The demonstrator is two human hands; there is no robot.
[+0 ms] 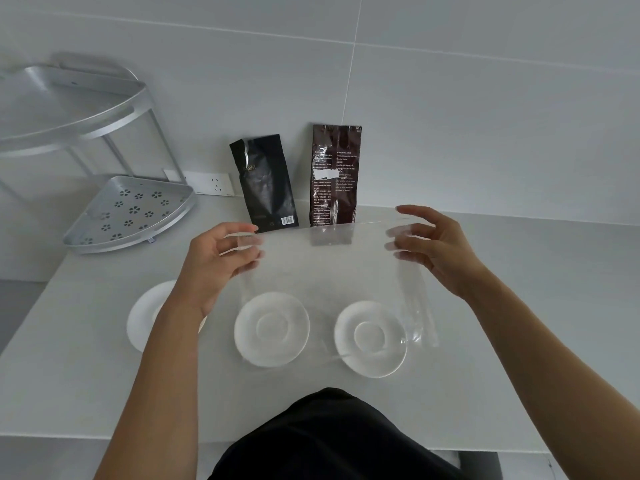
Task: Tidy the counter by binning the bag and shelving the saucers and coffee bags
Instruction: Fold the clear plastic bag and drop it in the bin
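Currently the person is holding a clear plastic bag (325, 271) stretched flat between both hands, above the counter (519, 306). Left hand (221, 258) is pinching the bag's upper left corner, thumb over curled fingers, closed on the film. Right hand (433, 244) is gripping the upper right corner w/ fingers part-spread and bent; thumb is lifted, so that hold is looking looser. Bag is hanging down over the middle saucer (272, 329) and the right saucer (370, 339), both showing through it; cannot tell if its lower edge is touching them.

Step in hand, by judgement: binning the bag, the first item of the task. No bin is in view.

Remaining items are lying untouched: left saucer (149, 317), partly hidden by the left forearm; black coffee bag (265, 181) and brown coffee bag (335, 174) leaning against the wall, just beside each other. Corner shelf rack (128, 213) is standing at far left, both tiers bare.

Next move is calling for gathering or crumpling the film so it isn't dragging across the saucers, then carrying it off-counter to a bin. Shelving is following after that.
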